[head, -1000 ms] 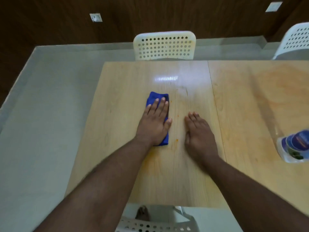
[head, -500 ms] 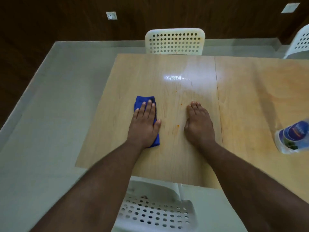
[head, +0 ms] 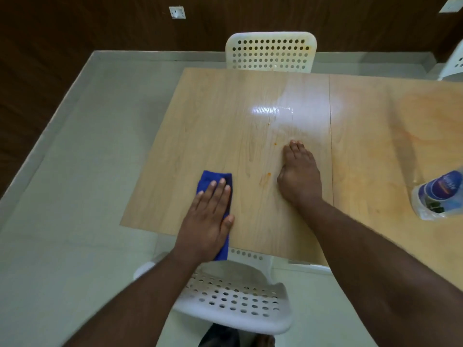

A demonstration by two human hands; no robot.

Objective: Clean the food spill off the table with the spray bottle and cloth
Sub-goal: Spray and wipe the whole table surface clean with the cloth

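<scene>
Folded blue cloth [head: 216, 186] under flat, straight left fingers [head: 217, 191]; right hand [head: 299, 177] flat, orange spill [head: 265, 178] just beside.

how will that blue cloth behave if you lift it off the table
The blue cloth is folded soft fabric, so it would probably droop and unfold. It looks light. Pressed flat under the left hand, it likely slides easily on the glossy table.

Table [head: 225, 136] is a pale blond wood grain with a white glare patch, going orange-tinted toward its right side. On it: a bright royal-blue cloth [head: 211, 180], little orange smears of food spill [head: 265, 178] just right of the cloth, and at the table's right edge a clear bottle [head: 439, 196] with a dark blue label. Chairs [head: 270, 55] around the table are white with round-hole dot patterns. Floor's a pale grey-green, wall dark brown.
</scene>
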